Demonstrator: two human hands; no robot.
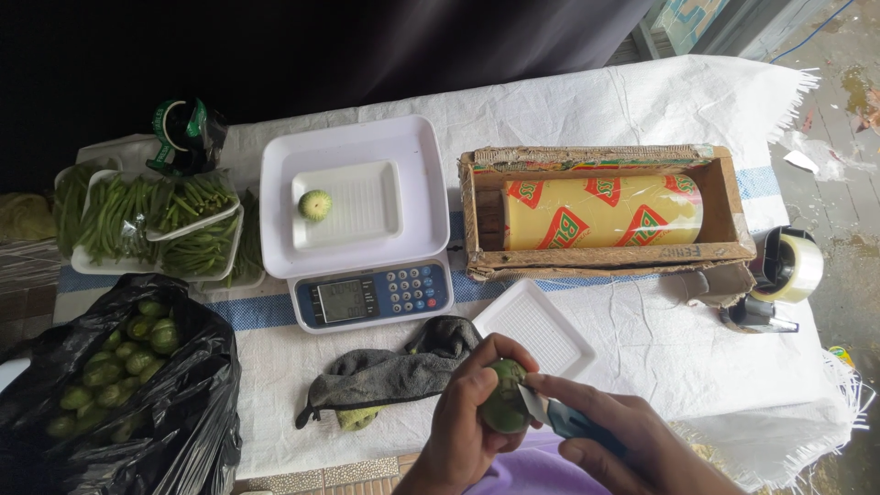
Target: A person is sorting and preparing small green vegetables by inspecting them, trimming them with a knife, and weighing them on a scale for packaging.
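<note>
My left hand point(467, 412) grips a small round green fruit point(505, 403) at the bottom centre. My right hand point(614, 445) holds a small knife point(550, 412) with a blue handle, its blade against the fruit's right side. Behind them stands a digital scale point(371, 293) with a white pan; a small white foam tray point(353, 206) on it carries one cut green fruit point(314, 204). Another white foam tray point(533, 330) lies just beyond my hands, with nothing on it. A grey cloth point(385, 371) is beside my left hand.
A black plastic bag point(183, 412) of green fruits sits at the left. Wrapped trays of green beans point(156, 225) lie behind it, by a green tape dispenser point(188, 133). A cardboard box point(715, 243) holds a yellow film roll point(600, 211). A clear tape dispenser point(784, 275) stands at the right.
</note>
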